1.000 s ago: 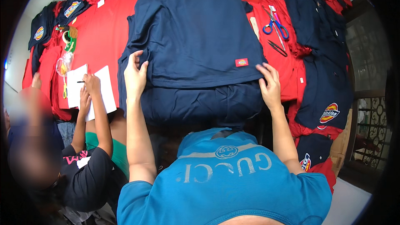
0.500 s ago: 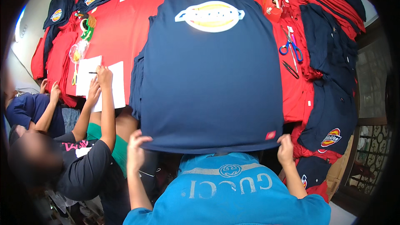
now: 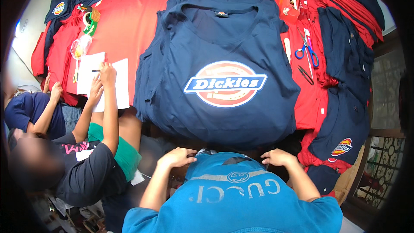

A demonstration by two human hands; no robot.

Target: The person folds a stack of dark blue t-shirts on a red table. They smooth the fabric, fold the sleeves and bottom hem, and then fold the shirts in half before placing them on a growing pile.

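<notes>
A navy sleeveless shirt with a large oval print on its chest lies front side up on other navy garments, neckline away from me. Its lower part curves down at the near edge of the table, and the hem is not visible. My left hand is just below that edge, left of my chest, with the fingers bent together. My right hand mirrors it on the right, fingertips curled inward. Whatever either hand grips, if anything, is hidden in the dark gap between the shirt and my body.
To the right lie blue-handled scissors, small thread snips and a red tape dispenser. Piles of navy and red garments line the edges. At left, a co-worker holds a pen over white paper; another person sits beyond.
The shirt's raised, stretched hem has dropped out of sight; neckline and print now show nearer me. Both my hands have moved inward, closer together. The co-worker's hands stay at the paper.
</notes>
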